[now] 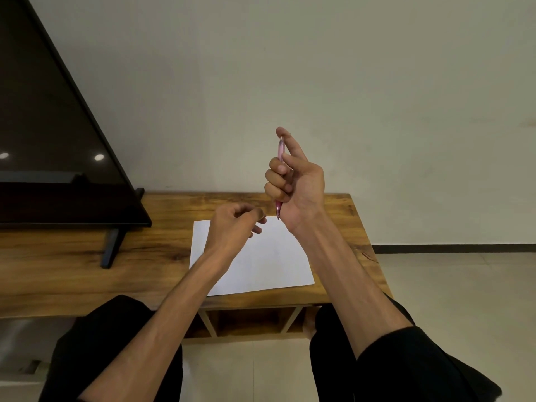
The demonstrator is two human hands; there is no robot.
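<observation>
My right hand [295,181] is raised above the far edge of the table and grips a pink pen [280,153] upright, tip down, with the fingers curled round its barrel and the thumb stretched up along its top. A white sheet of paper [269,262] lies flat on the wooden table [87,274] below. My left hand [235,227] hovers over the sheet's upper left part with loosely curled fingers and holds nothing.
A large black television [43,126] on a dark stand [111,246] fills the left side of the table. A pale wall rises behind. The table's right end drops off to a tiled floor [449,285]. My knees in black trousers sit at the front edge.
</observation>
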